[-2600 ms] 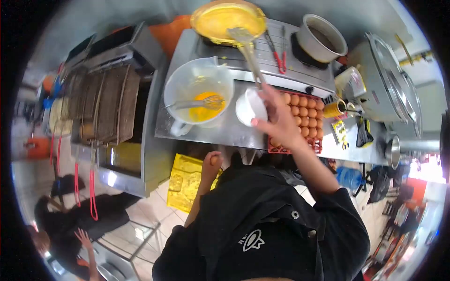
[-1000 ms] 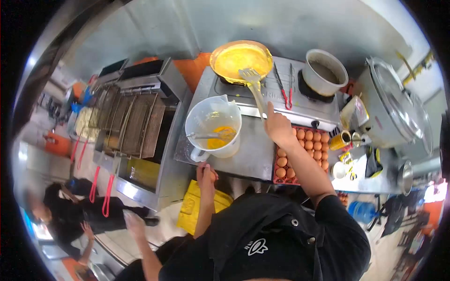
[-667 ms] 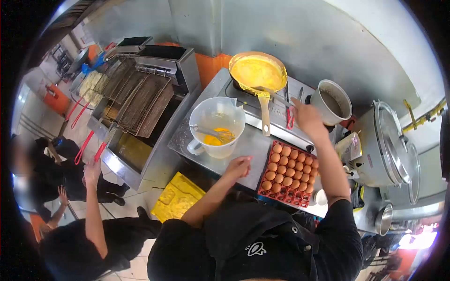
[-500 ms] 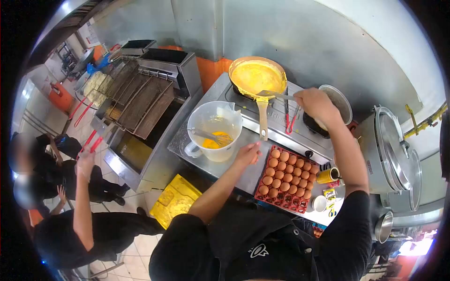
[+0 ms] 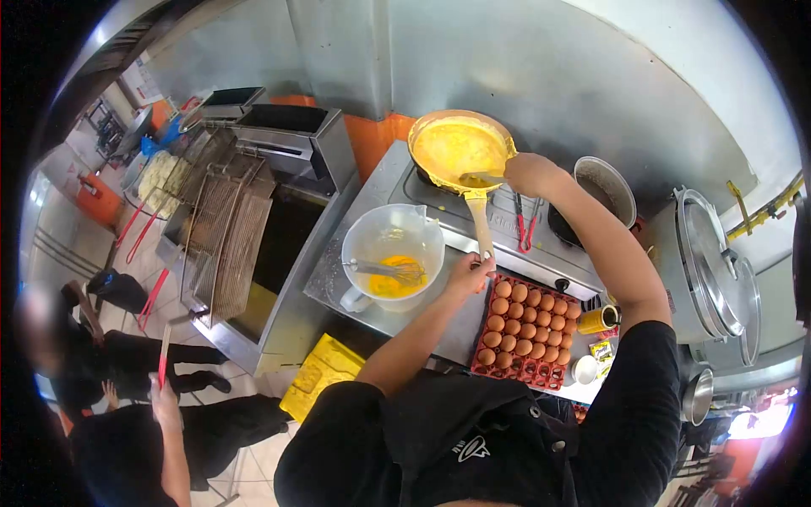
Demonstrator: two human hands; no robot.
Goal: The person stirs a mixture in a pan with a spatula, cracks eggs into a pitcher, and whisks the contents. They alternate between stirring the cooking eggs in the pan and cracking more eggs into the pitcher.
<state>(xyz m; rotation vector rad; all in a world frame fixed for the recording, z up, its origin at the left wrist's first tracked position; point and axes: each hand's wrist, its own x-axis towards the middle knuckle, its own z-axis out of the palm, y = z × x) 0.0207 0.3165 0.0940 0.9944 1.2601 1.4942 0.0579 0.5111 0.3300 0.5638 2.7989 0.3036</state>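
At a steel worktop (image 5: 338, 279) beside a fryer (image 5: 287, 144), a cook's left hand (image 5: 470, 272) closes round the end of the handle of the pan (image 5: 460, 144). The right hand (image 5: 525, 173) grips a spatula (image 5: 483, 177) at the pan's near rim. The pan sits on the stove, full of yellow egg. The right forearm crosses above red-handled tongs (image 5: 525, 226) and part of a pot (image 5: 605, 188) on the next burner, whose dark contents cannot be made out. Just right of the left hand, a red tray (image 5: 524, 328) holds rows of brown eggs. Left of the handle, a clear jug (image 5: 393, 253) holds beaten egg and a whisk (image 5: 380, 270). A yellow can (image 5: 598, 319) and a white cup (image 5: 585, 369) stand right of the tray. Another person's hand (image 5: 165, 404) shows at lower left.
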